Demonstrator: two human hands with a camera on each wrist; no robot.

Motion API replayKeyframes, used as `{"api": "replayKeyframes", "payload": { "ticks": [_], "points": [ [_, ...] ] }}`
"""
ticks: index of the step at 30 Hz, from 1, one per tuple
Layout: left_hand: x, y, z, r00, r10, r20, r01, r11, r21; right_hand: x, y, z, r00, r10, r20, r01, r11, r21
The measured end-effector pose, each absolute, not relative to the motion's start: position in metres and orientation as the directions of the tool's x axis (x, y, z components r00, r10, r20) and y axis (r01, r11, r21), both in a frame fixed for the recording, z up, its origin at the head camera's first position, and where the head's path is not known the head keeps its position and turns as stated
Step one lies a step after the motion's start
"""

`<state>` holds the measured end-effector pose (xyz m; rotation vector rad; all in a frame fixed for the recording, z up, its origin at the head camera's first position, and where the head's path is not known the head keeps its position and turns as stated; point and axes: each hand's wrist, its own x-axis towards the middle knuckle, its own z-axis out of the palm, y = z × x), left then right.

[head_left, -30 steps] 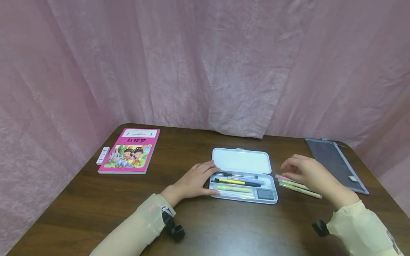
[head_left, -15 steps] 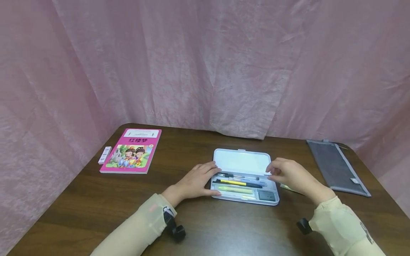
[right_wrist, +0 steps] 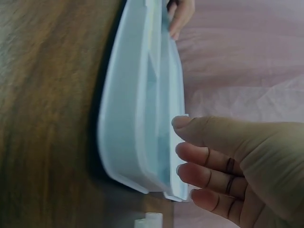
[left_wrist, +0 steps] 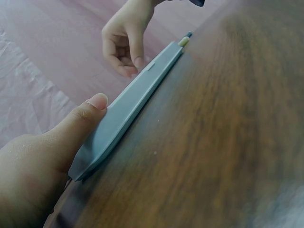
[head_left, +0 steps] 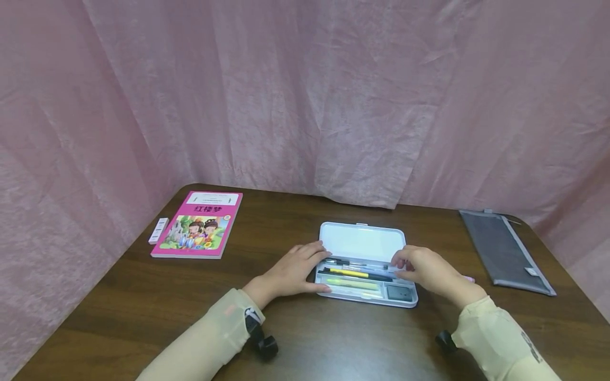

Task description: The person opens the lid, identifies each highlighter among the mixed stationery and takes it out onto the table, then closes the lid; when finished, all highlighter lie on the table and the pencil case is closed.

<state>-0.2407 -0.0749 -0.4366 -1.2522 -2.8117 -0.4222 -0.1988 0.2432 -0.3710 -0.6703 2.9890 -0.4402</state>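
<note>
An open pale-blue pencil case [head_left: 362, 241] lies on the table, lid tipped back. My left hand [head_left: 290, 270] grips its left end, with the thumb on the near rim in the left wrist view. Inside are a black-and-clear pen [head_left: 342, 261], a yellow-and-black pen [head_left: 352, 273], a light-green highlighter [head_left: 355, 284] and a dark square block [head_left: 399, 292]. Over the right end hovers my right hand [head_left: 426, 270]. Its fingers are loosely bent, and the right wrist view shows nothing between thumb and fingertips.
A pink book [head_left: 202, 225] and a small white box [head_left: 159, 230] lie at the left. A grey mesh pouch [head_left: 505, 251] lies at the right. One pink pen end [head_left: 469, 279] shows beside my right wrist.
My right hand has moved left from the loose pens to the case's right end. The thin dark tip at its fingers half a second ago no longer shows. My left hand stays on the case.
</note>
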Motion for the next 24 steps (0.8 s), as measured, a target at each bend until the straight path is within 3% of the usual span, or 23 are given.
{"api": "replayKeyframes", "payload": {
  "ticks": [18, 24],
  "points": [
    [-0.242, -0.074, -0.437, -0.679, 0.722, 0.135, 0.730, 0.642, 0.234, -0.200, 0.237, -0.389, -0.911, -0.412, 0.008, -0.409, 0.902, -0.140],
    [-0.241, -0.075, -0.437, -0.679, 0.722, 0.133, 0.730, 0.643, 0.233, -0.199, 0.237, -0.387, -0.909, -0.416, 0.011, -0.413, 0.900, -0.142]
  ]
}}
